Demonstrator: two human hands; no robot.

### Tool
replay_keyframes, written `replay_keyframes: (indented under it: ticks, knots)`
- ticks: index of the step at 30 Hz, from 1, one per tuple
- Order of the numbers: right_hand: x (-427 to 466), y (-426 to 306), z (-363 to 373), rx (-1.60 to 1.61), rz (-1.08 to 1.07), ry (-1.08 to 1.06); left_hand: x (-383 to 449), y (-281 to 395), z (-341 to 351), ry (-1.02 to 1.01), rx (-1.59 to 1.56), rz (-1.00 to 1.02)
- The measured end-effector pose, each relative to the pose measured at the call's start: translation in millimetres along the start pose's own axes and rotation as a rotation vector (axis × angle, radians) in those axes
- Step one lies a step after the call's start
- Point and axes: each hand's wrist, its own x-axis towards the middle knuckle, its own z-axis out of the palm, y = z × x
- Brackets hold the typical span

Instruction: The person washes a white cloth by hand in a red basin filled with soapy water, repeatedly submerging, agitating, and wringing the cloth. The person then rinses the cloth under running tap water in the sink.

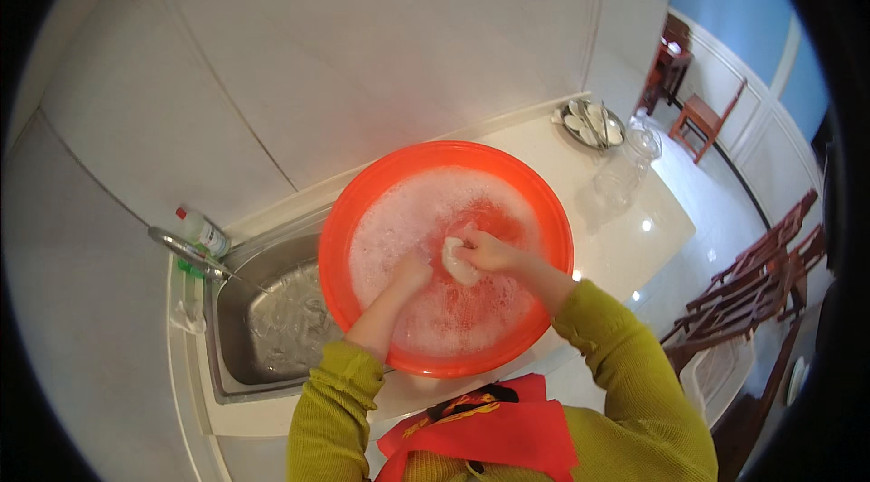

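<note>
A large orange-red plastic basin with foamy water stands on the counter and reaches over the right part of the sink. My right hand is shut on a wet, whitish cloth-like thing above the suds; its exact kind is unclear. Just left of it, my left hand is partly in the foam, its fingertips hidden, so whether it holds something does not show.
Water from a metal faucet runs into the steel sink. A bottle with a red cap stands behind it. A tray of small white dishes and utensils and a clear glass jar are on the counter at right; wooden chairs stand beyond.
</note>
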Motion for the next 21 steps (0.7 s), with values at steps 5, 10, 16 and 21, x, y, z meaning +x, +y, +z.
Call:
replay_keyframes:
  ticks: [5, 10, 16, 21]
  knots:
    - [4.1, -16.3, 30.7, -0.542, -0.526, 0.177, 6.4, 51.8, -16.6, -0.500, -0.348, 0.096]
    - [43.9, 83.0, -4.0, -0.161, -0.263, 0.188, -11.6, 72.5, -15.4, -0.702, -0.444, -0.073]
    - [6.1, 22.2, -26.2, -0.714, -0.322, 0.499, -41.9, 42.4, -80.3, -0.090, -0.154, 0.421]
    - [-1.8, 13.9, -22.3, -0.676, -0.180, 0.393, -71.7, -33.4, -179.4, 0.125, -0.344, 0.046]
